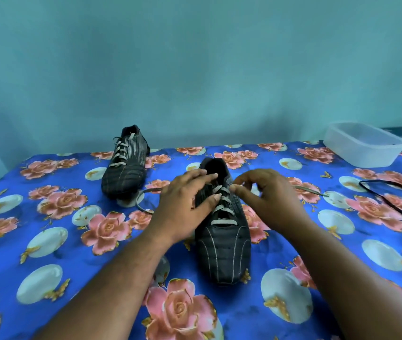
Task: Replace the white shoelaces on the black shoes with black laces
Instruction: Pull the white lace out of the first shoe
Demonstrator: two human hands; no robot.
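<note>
The near shoe (222, 229) is steadied by the flat, open left hand (182, 204); its white lace (220, 190) is pinched by the right hand (266, 197) — unlacing underway. Next, a pull through the eyelets is needed; black laces (396, 195) lie right of the shoe.

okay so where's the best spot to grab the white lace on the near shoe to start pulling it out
Probably the top crossing of the white lace, beside the collar of the near shoe, where the right hand already pinches. Come from above: the crossings lie flat across the tongue facing up. The left hand rests on the shoe's side, steadying it.
</note>
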